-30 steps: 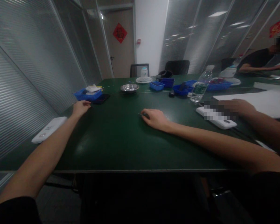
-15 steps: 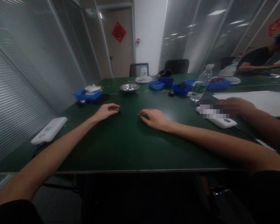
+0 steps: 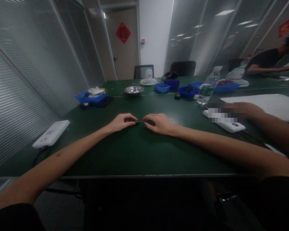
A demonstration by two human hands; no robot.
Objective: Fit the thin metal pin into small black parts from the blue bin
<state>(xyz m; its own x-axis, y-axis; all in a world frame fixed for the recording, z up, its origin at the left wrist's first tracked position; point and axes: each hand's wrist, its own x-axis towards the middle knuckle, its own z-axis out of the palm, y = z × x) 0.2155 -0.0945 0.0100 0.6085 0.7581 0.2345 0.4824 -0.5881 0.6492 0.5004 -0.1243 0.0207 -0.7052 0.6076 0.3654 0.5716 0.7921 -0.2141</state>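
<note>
Low over the green table (image 3: 106, 154), my left hand (image 3: 122, 122) pinches a small dark piece with a green glint (image 3: 136, 122) between thumb and fingertips. Facing it, my right hand (image 3: 157, 123) has its fingers curled round a tool of which only a thin metal shaft (image 3: 141, 121) shows. The shaft points left and its tip is at or close to the small piece; I cannot tell whether they touch. The tool's handle is hidden in the right hand.
White power banks (image 3: 51, 133) lie at left and, under a co-worker's hand (image 3: 250, 110), at right (image 3: 231, 123). Farther back are a metal bowl (image 3: 134, 90), blue trays (image 3: 91, 97) and a water bottle (image 3: 207, 88). White sheets (image 3: 267, 101) lie at right; another person (image 3: 262, 62) sits beyond.
My left hand has moved right and slightly nearer, bringing the small dark piece to the metal shaft. The right hand stays nearly in place.
</note>
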